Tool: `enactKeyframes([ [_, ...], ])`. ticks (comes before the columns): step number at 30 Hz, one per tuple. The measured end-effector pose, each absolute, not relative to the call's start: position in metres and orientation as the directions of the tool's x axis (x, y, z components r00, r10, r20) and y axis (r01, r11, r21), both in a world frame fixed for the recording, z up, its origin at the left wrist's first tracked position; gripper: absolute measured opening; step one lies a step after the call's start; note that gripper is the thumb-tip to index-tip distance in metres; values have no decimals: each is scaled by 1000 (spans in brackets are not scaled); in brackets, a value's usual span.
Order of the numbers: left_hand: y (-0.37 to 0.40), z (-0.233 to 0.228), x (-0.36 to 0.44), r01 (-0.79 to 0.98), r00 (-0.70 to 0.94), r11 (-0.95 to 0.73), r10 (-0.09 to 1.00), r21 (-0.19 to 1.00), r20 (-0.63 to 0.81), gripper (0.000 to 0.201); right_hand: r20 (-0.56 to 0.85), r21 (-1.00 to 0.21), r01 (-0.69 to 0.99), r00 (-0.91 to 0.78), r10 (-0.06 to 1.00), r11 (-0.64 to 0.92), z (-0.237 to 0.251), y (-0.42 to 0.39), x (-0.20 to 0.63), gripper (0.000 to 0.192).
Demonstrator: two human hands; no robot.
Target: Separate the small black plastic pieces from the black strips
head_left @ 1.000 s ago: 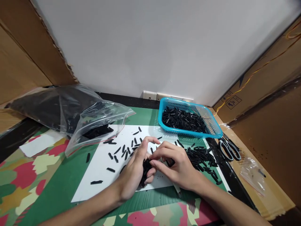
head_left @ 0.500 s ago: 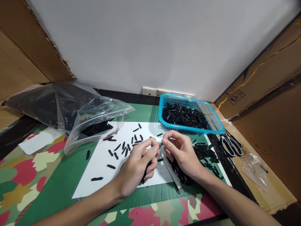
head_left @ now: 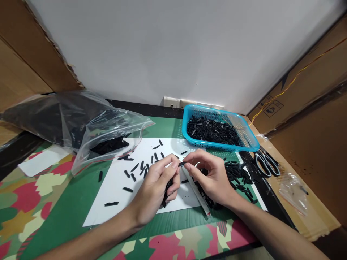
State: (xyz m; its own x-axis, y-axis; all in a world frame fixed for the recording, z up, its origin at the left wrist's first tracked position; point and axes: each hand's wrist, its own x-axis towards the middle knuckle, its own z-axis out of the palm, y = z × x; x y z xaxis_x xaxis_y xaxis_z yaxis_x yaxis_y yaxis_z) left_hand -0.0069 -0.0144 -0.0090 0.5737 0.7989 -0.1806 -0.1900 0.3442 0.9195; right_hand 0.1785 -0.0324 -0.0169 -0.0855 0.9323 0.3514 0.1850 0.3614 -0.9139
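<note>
Since the earlier frame, both hands have risen slightly off the paper and drawn together, fingertips meeting at the centre of the frame; a second ago they lay lower, curled over a clump of black pieces. The left hand (head_left: 158, 187) now pinches one end of a small black piece (head_left: 181, 164) between thumb and forefinger, while its lower fingers stay folded over a bundle of black pieces (head_left: 166, 193) held against the palm. The right hand (head_left: 210, 177) grips the other end of the same small black piece with thumb and forefinger, so the piece sits between the two hands, just above the white sheet (head_left: 116, 187). A thin pale stick (head_left: 196, 193) lies on the sheet beneath the right hand, running toward the lower edge of the frame.

Loose black pieces (head_left: 137, 169) are scattered over the sheet left of the hands. A denser heap of black pieces (head_left: 238, 175) lies to the right of the right hand, on the green mat (head_left: 81, 202). In the upper right of centre, a blue basket (head_left: 251, 142) holds many more black pieces. Scissors (head_left: 267, 162) lie just right of the basket, near a small clear bag (head_left: 294, 189). At upper left, a large clear plastic bag (head_left: 89, 126) with dark contents rests partly on the sheet. Brown cardboard (head_left: 311, 137) borders the right side.
</note>
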Motion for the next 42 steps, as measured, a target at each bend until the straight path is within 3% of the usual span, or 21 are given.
enactKeyframes([
  [7, -16, -8, -6, -196, 561, 284, 817, 938, -130, 31, 345, -928, 117, -86, 935, 353, -20, -32, 180, 5],
  [24, -18, -10, -8, -202, 563, 243, 821, 949, -90, 31, 367, -905, 196, -87, 926, 377, -14, -32, 182, 13],
  [42, -19, -10, -8, -209, 559, 263, 822, 942, -105, 34, 382, -892, 219, -98, 919, 395, -15, -33, 184, 7],
])
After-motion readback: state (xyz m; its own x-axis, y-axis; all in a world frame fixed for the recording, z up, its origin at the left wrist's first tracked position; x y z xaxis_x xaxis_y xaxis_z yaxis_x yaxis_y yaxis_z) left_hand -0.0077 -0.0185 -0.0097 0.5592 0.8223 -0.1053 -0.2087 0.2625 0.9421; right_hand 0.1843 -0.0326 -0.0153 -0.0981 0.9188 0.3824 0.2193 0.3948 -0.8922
